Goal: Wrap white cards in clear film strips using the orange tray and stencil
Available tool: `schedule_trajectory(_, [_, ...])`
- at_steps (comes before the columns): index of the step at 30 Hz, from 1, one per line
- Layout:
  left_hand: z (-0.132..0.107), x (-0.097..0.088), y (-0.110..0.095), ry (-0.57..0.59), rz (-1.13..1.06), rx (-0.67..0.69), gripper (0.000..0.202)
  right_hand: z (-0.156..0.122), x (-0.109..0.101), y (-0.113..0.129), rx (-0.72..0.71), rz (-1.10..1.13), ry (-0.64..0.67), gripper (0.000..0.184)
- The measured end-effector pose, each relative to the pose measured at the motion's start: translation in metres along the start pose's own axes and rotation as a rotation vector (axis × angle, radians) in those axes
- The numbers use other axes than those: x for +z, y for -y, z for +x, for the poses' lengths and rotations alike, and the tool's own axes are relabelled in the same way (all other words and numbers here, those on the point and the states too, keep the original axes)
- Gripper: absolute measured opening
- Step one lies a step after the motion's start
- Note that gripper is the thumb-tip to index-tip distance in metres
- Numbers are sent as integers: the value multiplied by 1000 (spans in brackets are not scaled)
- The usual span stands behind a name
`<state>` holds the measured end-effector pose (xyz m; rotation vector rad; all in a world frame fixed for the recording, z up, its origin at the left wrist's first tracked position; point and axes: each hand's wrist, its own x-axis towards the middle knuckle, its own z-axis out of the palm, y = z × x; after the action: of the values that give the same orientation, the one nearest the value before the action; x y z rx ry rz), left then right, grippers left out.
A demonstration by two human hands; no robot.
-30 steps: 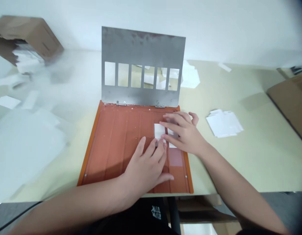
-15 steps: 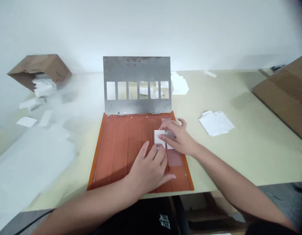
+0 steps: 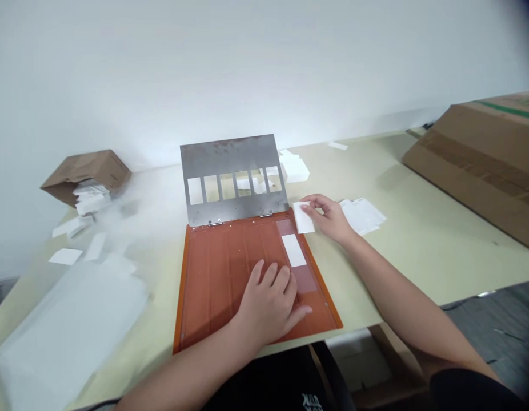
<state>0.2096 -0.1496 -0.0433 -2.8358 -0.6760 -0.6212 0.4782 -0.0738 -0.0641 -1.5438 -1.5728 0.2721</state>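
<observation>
An orange board [image 3: 217,285] with a hinged metal plate [image 3: 230,157] raised at its far edge lies on the table. A row of rectangular windows is cut through the plate. My left hand [image 3: 268,302] lies on the board, fingers apart and holding nothing. Between thumb and fingers, my right hand [image 3: 327,217] pinches a white paper piece [image 3: 304,222] just past the board's right edge. Another white rectangle [image 3: 293,250] rests flat on the board's right side, over a translucent pinkish strip [image 3: 306,278].
To the right sits a loose stack of white paper pieces [image 3: 363,216], with a large cardboard box [image 3: 474,165] beyond. On the left are a tipped cardboard box [image 3: 91,165] spilling white pieces and a translucent sheet [image 3: 71,325]. More white pieces [image 3: 294,169] lie behind the plate.
My right hand has moved away from over the board to its right with a white paper piece, uncovering the white rectangle there. My left hand stays on the board. The camera view has shifted.
</observation>
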Motion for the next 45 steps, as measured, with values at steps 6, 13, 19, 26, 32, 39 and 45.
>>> schedule_trajectory(6, [2, 0, 2, 52, -40, -7, 54, 1, -21, -1, 12, -287, 76, 35])
schedule_trajectory(13, [2, -1, 1, 171, -127, -21, 53, -13, -59, -6, 82, -558, 65, 30])
schedule_trajectory(19, [5, -9, 2, 239, -199, -50, 47, -45, -47, 16, -1, -433, 95, 35])
schedule_trajectory(26, [7, -10, 5, 252, -272, -74, 42, -74, -25, 45, -185, -145, 228, 29])
schedule_trajectory(32, [9, -12, 11, 235, -323, -96, 36, -78, -26, 50, -219, -99, 239, 34])
schedule_trajectory(39, [32, -19, 41, 285, -392, -159, 33, -93, -41, 50, -192, 14, 337, 49])
schedule_trajectory(45, [57, -11, 58, 354, -403, -183, 35, -93, -51, 47, -155, -27, 427, 55])
